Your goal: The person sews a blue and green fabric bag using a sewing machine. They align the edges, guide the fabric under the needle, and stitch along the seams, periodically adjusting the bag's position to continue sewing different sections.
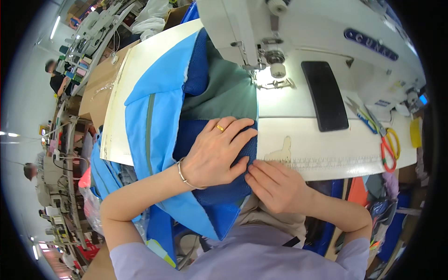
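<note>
Light blue cloth [154,74] with a green strip, dark blue mesh panels [196,70] and a grey-green lining [219,98] lies on the white sewing table [121,116]. My left hand [214,154], with a gold ring and a silver bangle, rests on the dark blue mesh, its bent fingers apart. My right hand [275,186] has its fingers closed on the fabric's right edge, just below and right of my left hand. The upper part of that edge reaches the lit presser foot [255,77] of a white sewing machine [312,28].
A black phone-like slab [324,95], scissors [389,149] and a printed ruler [336,163] are at the right. Cardboard [98,93] and more blue cloth [107,172] are at the left. Two people [56,77] are among other machines on the far left. Coloured cloth scraps [359,191] lie below right.
</note>
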Motion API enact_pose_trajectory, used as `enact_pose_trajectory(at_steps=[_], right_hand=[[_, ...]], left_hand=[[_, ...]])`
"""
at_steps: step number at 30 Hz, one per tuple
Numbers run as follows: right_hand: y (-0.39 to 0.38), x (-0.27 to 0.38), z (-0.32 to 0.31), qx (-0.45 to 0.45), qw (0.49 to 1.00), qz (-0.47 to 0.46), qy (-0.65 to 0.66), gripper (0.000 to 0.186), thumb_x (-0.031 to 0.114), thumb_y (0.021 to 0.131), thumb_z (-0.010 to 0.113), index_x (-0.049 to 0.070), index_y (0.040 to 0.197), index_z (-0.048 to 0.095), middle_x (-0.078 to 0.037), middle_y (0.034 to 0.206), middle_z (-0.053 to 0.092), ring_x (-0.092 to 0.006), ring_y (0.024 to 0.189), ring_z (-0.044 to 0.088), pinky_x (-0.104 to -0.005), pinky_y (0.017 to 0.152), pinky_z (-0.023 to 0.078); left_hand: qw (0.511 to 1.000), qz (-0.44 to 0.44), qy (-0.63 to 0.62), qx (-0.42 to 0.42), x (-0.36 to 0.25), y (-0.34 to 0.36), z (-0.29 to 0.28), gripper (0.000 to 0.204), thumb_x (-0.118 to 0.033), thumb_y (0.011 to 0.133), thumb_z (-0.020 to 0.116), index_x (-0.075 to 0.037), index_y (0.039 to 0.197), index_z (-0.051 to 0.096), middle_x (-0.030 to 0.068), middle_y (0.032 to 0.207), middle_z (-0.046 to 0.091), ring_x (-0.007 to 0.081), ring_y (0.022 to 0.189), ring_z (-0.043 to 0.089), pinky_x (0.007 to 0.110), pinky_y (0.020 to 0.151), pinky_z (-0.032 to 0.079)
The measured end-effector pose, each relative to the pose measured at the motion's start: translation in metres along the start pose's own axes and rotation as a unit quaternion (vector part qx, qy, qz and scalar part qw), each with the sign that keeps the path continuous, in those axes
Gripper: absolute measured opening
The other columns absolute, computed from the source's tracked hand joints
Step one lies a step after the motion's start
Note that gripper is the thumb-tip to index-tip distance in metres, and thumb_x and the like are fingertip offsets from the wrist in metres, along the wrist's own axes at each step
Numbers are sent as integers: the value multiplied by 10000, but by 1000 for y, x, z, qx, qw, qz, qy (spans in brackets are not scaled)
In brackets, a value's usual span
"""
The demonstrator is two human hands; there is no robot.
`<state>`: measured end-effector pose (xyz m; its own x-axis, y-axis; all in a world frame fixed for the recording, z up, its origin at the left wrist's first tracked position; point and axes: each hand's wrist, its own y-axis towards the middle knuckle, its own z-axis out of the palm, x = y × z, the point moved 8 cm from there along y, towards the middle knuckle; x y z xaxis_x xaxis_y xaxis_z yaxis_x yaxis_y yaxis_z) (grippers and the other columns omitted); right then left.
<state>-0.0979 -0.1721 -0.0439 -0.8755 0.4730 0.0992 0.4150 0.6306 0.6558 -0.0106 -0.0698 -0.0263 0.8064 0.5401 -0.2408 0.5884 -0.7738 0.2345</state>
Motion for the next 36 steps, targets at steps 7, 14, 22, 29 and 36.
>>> enact_pose_trajectory(at_steps=[7,14,22,29,36], right_hand=[[9,0,-2,84,993,-77,-17,325,161,826,646,-83,1031,709,-225,1036,713,-334,1020,694,-389,866,574],[17,-17,3,99,989,-111,13,305,173,827,650,-63,1006,724,-200,1006,721,-303,986,699,-353,815,572],[29,-53,5,90,990,-109,20,315,144,764,688,-60,1003,719,-198,1027,721,-303,979,698,-338,797,574],[30,-82,15,49,996,-73,-3,299,96,743,713,-46,1006,709,-190,1070,714,-285,1023,696,-353,818,595],[31,-87,13,24,998,-46,17,311,87,721,718,-46,1002,705,-186,1069,706,-290,1005,692,-358,802,590]], left_hand=[[1000,19,-15,5,4,2,1,521,-218,761,755,-28,1227,621,157,1336,597,324,1141,569,430,969,457],[998,53,-21,6,16,15,0,465,-219,751,765,-35,1155,626,129,1254,608,269,1030,588,403,877,472],[998,60,-8,20,44,41,-3,514,-230,740,789,-68,1201,630,127,1286,609,293,1036,633,405,861,516],[999,32,-9,15,72,61,-3,454,-203,738,798,-117,1174,704,160,1221,629,348,1031,656,445,810,578],[999,35,9,36,73,64,-7,502,-216,751,797,-134,1236,694,154,1245,632,360,1077,661,425,849,579]])
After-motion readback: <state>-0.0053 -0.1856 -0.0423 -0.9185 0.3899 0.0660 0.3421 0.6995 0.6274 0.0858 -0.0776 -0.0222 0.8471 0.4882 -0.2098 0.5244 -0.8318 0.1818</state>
